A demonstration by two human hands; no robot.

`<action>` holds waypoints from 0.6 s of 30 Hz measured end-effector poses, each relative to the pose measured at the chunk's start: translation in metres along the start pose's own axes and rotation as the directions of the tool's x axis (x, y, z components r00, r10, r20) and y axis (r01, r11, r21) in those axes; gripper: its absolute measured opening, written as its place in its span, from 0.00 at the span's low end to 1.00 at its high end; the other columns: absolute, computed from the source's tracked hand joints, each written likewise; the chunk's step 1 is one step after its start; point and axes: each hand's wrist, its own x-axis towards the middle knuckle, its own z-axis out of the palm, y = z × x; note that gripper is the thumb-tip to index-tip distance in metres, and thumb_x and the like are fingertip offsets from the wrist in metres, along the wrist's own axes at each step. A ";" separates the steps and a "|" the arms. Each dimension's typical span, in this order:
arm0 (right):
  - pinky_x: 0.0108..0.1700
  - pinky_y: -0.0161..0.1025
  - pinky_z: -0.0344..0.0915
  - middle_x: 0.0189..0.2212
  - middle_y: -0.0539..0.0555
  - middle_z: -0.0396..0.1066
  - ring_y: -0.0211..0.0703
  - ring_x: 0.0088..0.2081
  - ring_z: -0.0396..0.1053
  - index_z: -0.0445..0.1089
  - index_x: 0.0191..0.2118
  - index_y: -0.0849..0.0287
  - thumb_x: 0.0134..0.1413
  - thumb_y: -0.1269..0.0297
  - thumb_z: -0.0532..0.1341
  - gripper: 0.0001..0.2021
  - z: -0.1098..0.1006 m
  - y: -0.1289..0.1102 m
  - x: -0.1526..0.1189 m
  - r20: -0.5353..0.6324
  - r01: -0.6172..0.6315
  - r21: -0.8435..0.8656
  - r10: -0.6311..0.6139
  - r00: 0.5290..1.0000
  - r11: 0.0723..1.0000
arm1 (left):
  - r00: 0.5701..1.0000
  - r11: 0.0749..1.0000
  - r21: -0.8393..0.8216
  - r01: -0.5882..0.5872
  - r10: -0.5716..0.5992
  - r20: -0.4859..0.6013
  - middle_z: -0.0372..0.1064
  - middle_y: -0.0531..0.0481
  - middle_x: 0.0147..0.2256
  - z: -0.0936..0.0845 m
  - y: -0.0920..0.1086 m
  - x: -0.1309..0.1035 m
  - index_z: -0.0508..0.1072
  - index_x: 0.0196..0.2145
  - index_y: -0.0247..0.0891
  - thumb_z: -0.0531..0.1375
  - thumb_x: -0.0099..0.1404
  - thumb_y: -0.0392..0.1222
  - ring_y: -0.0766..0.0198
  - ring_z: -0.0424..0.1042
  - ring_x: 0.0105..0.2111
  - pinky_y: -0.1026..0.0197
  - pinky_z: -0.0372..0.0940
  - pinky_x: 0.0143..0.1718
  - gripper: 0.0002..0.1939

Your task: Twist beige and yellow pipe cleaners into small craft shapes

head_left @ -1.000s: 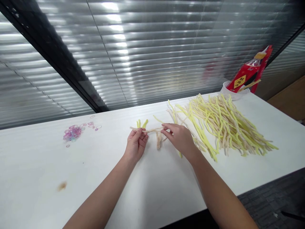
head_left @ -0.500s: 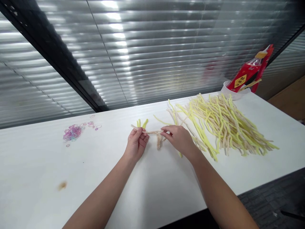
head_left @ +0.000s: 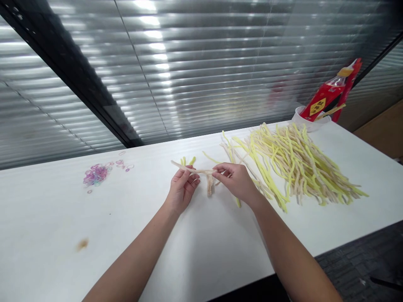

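Between my two hands stretches a beige fuzzy strand, like a pipe cleaner (head_left: 201, 171), raised a little above the white table. My left hand (head_left: 183, 188) pinches it between thumb and fingers, and its loose end sticks out to the upper left. On the other side, my right hand (head_left: 234, 180) grips the strand with thumb and forefinger. A short twisted beige piece (head_left: 210, 185) hangs down from it near the right fingertips. Short yellow strand ends (head_left: 192, 161) show just behind my left hand. Partly under my right hand lies a yellow strand (head_left: 237, 202).
A large pile of yellow and beige fuzzy strands (head_left: 299, 167) covers the table's right side. Behind it, a red-labelled bottle (head_left: 325, 98) leans in a clear plastic bowl (head_left: 308, 124). Small coloured rubber bands (head_left: 96, 175) lie at left. Window blinds (head_left: 201, 63) border the back edge.
The beige strand's left end now reaches farther out past my left hand and sits slightly higher. My left fingers have shifted a little along it; my right hand has risen slightly.
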 end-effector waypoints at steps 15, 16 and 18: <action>0.26 0.31 0.59 0.25 0.49 0.71 0.35 0.25 0.65 0.73 0.32 0.60 0.52 0.56 0.61 0.11 -0.002 -0.011 -0.004 0.185 -0.099 0.095 0.080 0.979 0.990 | 0.996 0.999 0.037 0.004 -0.008 0.086 0.70 0.49 0.35 0.004 0.003 -0.004 0.76 0.35 0.35 0.68 0.53 0.42 0.67 0.71 0.33 0.64 0.68 0.35 0.12; 0.25 0.31 0.58 0.24 0.49 0.71 0.35 0.25 0.65 0.73 0.31 0.59 0.53 0.56 0.60 0.12 -0.003 -0.011 -0.005 0.203 -0.090 0.083 0.071 0.977 0.992 | 0.997 0.999 0.046 0.009 -0.012 0.072 0.71 0.49 0.34 0.004 0.003 -0.005 0.76 0.35 0.35 0.68 0.53 0.41 0.67 0.71 0.32 0.65 0.68 0.35 0.11; 0.25 0.32 0.58 0.23 0.48 0.70 0.35 0.24 0.64 0.74 0.29 0.58 0.53 0.55 0.60 0.12 -0.003 -0.012 -0.005 0.243 -0.055 0.042 0.044 0.969 0.998 | 0.999 0.998 0.065 0.013 -0.016 0.046 0.71 0.50 0.31 0.005 0.003 -0.004 0.76 0.34 0.35 0.68 0.53 0.40 0.68 0.70 0.31 0.66 0.67 0.35 0.11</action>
